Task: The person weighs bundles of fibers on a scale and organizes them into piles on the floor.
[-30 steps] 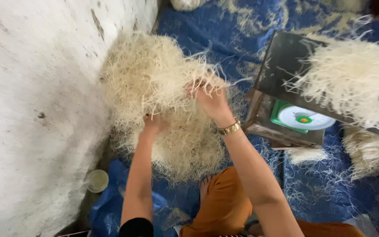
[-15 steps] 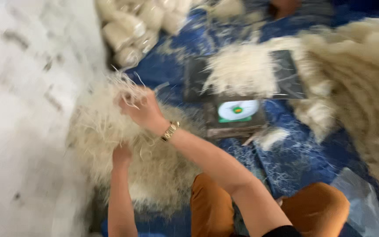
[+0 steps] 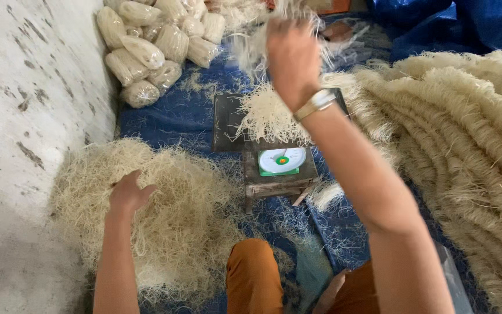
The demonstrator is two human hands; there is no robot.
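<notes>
The left hand (image 3: 128,192) rests on a loose heap of dried noodles (image 3: 164,227) in the lower left of the frame, fingers spread and relaxed, gripping nothing that can be seen. The heap lies on the blue tarpaulin (image 3: 164,116) against a stained white wall (image 3: 24,116). The right hand (image 3: 291,58) is raised in the upper centre of the frame, well apart from the left, with a wristwatch (image 3: 316,103) on the wrist; pale strands show around it, and it appears closed on a tuft of noodles (image 3: 289,11), though the fingers are hidden behind the back of the hand. Below it, at centre frame, stands a weighing scale (image 3: 281,161) with a round white dial, its dark tray (image 3: 228,119) carrying a small pile of noodles (image 3: 268,116). Filled clear bags of noodles (image 3: 152,40) are stacked in the upper left beside the wall. Long folded hanks of noodles (image 3: 460,134) fill the right side of the frame. The person's knee in orange trousers (image 3: 254,273) shows at the bottom centre, just beside the heap.
</notes>
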